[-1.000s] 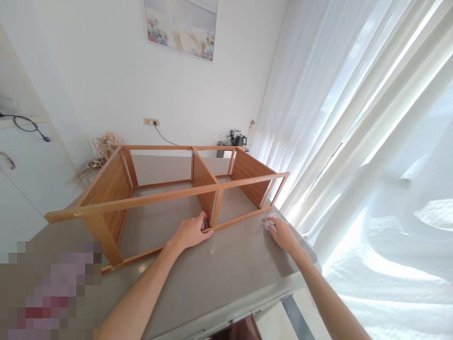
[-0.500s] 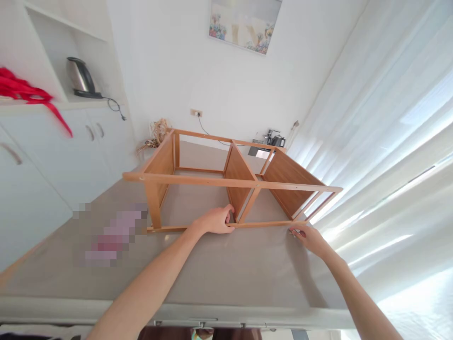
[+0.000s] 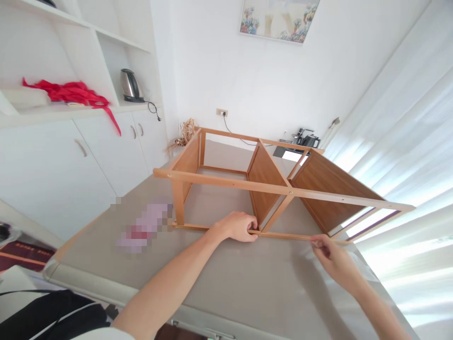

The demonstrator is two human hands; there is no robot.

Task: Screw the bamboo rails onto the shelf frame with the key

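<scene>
A wooden shelf unit [image 3: 230, 183] lies on its side on the grey tabletop [image 3: 226, 278], its panels standing on edge. My left hand [image 3: 239, 226] is closed around the lower near rail, thumb below and fingers over it, beside the foot of the middle panel [image 3: 267, 184]. Farther right, my right hand [image 3: 331, 255] is pinched at that same rail, left of the lower end of the right panel [image 3: 336, 189]. Whatever sits between its fingertips is too small and hidden to make out.
A blurred-out pinkish item [image 3: 148, 226] lies left of the unit. Beyond are white cabinets [image 3: 106, 151] with a kettle [image 3: 130, 86] and red cloth [image 3: 76, 92]. Appliances [image 3: 306, 138] stand behind the unit; a white curtain [image 3: 399, 156] hangs at the right.
The view has turned left, so everything appears farther right. My right hand has shifted slightly left along the rail, up against it. My left hand keeps its grip beside the middle panel.
</scene>
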